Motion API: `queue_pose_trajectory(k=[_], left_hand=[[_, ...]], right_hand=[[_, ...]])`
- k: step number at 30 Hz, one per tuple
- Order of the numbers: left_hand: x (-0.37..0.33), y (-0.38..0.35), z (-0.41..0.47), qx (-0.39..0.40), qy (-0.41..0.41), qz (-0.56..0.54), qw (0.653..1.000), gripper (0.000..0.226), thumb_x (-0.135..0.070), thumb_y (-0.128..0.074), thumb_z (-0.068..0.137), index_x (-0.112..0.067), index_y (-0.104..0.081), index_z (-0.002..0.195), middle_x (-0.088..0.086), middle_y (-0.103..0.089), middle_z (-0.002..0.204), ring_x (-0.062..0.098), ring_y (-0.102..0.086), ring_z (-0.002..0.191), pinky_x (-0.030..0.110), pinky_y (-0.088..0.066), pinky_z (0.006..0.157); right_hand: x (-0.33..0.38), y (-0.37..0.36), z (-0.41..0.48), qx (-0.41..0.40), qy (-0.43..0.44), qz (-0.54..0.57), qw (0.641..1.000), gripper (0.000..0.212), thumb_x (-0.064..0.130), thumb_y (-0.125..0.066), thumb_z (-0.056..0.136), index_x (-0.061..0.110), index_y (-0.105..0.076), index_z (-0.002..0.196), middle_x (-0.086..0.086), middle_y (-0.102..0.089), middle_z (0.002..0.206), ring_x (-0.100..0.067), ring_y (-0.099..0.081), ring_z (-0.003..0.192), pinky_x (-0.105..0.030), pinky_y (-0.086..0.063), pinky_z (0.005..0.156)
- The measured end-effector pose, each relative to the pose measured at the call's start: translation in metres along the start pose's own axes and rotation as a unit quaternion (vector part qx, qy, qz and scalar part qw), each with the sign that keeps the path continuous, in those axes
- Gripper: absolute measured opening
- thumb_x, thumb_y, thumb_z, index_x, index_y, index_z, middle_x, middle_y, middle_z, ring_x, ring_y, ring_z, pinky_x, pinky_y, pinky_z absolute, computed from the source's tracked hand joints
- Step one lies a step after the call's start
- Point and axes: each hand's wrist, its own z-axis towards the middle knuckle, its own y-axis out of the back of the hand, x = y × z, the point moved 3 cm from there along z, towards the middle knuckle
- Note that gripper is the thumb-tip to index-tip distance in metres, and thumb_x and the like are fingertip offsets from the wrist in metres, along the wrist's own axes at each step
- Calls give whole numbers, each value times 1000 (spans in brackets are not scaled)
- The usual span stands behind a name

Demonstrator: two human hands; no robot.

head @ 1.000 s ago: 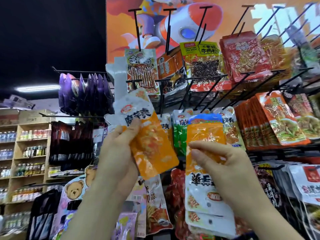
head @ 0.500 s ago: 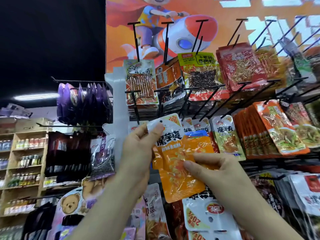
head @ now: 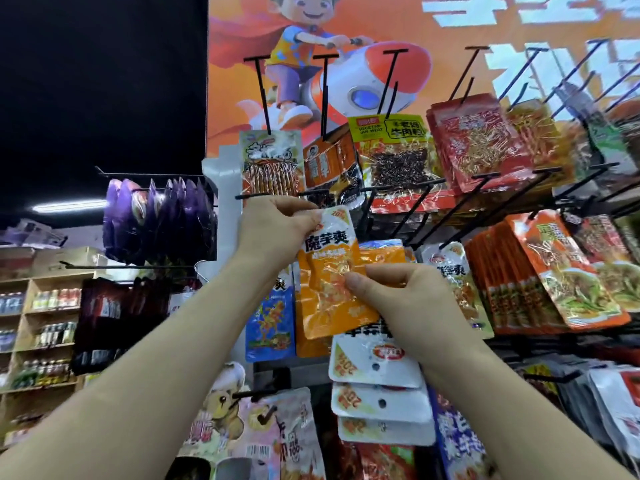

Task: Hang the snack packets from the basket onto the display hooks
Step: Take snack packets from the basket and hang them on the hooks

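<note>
An orange and white snack packet (head: 329, 271) is raised in front of the display rack. My left hand (head: 277, 230) pinches its white top corner, just below a black display hook (head: 273, 196). My right hand (head: 398, 299) grips a stack of the same packets (head: 377, 375), held upside down, with its thumb touching the raised packet's right edge. The basket is out of view.
Rows of black hooks carry other snack packets: striped and red ones (head: 481, 143) above, orange ones (head: 561, 271) at right, a blue one (head: 270, 320) behind my left wrist. Purple bags (head: 159, 220) hang at left. Store shelves (head: 45, 327) stand far left.
My left hand has carried the orange packet right and upward, from beside the stack to in front of it, close under the hook. My right hand with the stack has stayed roughly in place.
</note>
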Motion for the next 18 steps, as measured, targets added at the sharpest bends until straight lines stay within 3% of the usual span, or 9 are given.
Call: queue_pose_trajectory(k=[4,6,10,12,14,16,18], left_hand=[[5,-3,8,-10,-15,43,999,7,-17,-76,81,-23,-73,79,-4,-72,80,11,-68,79,23,-55,68],[8,-2,8,-13,-6,43,999,7,-18,-76,81,-23,-71,80,-3,-70,80,12,-67,78,23,-52,65],[14,-1,3,-36,-31,48,998,16,-21,-78,80,-28,-63,81,0,-68,82,14,-67,77,32,-57,73],[13,-1,-3,-58,-87,98,990,12,-24,-76,81,-29,-66,78,-5,-70,81,9,-66,76,27,-55,71],[10,-2,-7,-57,-124,147,980,3,-27,-74,84,-25,-74,87,-10,-69,83,0,-62,76,15,-51,70],[14,-3,-7,-23,-105,171,980,18,-26,-71,86,-19,-75,102,-9,-68,90,0,-60,80,12,-48,73],[24,-5,-8,44,-47,156,986,25,-20,-67,90,-15,-70,115,-7,-68,98,6,-60,86,12,-48,72]], right_hand=[[-6,-3,8,-10,-14,-4,1000,9,21,-75,83,24,-67,88,5,-73,86,-9,-71,78,-25,-59,74],[-10,-4,7,-9,-30,1,999,22,22,-75,82,17,-68,102,1,-73,92,-13,-72,83,-30,-59,78],[-14,-4,6,6,-49,40,998,19,20,-75,82,16,-68,98,2,-75,86,-12,-73,77,-27,-60,70],[-16,-3,8,8,-49,32,998,24,21,-76,81,15,-67,103,2,-73,89,-11,-72,78,-25,-60,70],[-18,-3,8,19,-50,21,998,21,23,-76,81,19,-69,100,3,-74,90,-12,-72,79,-28,-60,73],[-16,-3,7,31,-49,9,998,3,24,-73,84,23,-70,84,6,-76,78,-9,-72,73,-25,-60,69],[-18,0,8,31,-38,-26,998,19,27,-67,89,16,-72,76,2,-75,75,-14,-72,72,-28,-60,68]])
